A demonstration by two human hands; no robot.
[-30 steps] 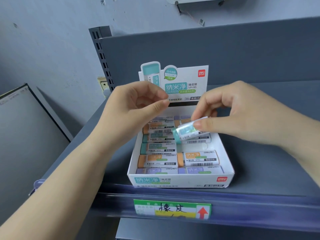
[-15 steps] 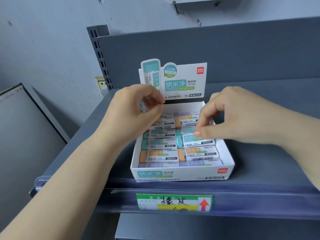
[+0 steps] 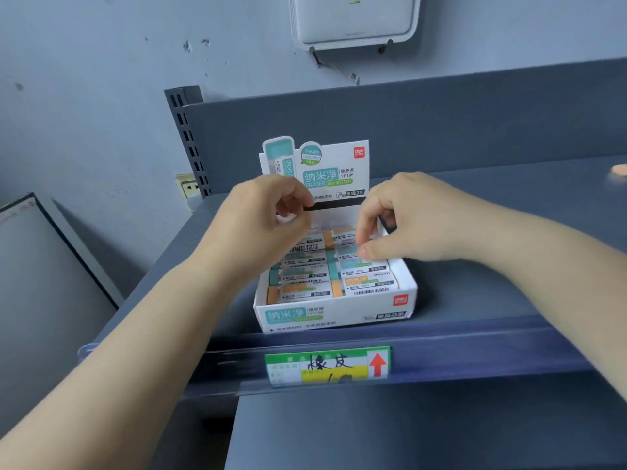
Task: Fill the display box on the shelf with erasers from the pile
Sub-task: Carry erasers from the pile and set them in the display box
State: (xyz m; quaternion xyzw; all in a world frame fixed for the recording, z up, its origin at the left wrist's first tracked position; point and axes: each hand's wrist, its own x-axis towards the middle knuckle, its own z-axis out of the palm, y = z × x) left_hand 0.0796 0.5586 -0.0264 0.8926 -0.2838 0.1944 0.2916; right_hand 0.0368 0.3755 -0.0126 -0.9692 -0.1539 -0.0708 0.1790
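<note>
Near the shelf's [image 3: 475,212] front edge stood the display box [image 3: 334,315], its printed back flap upright, above a green-and-yellow price label [image 3: 327,366] clipped to the edge strip. Rows of erasers [image 3: 368,286] in teal and orange sleeves covered the box floor as far as could be seen; the rear rows were partly hidden by the hands. The right hand [image 3: 414,222] hovered over the right rear of the box, thumb and forefinger pinched at an eraser in the top layer, apparently seating it. The left hand [image 3: 261,225] hung over the left rear with fingers curled; something pale showed inside the curl, but whether it held an eraser could not be told. No pile was in view. The box looked nearly full, with perhaps a few gaps at the back left to fill.
</note>
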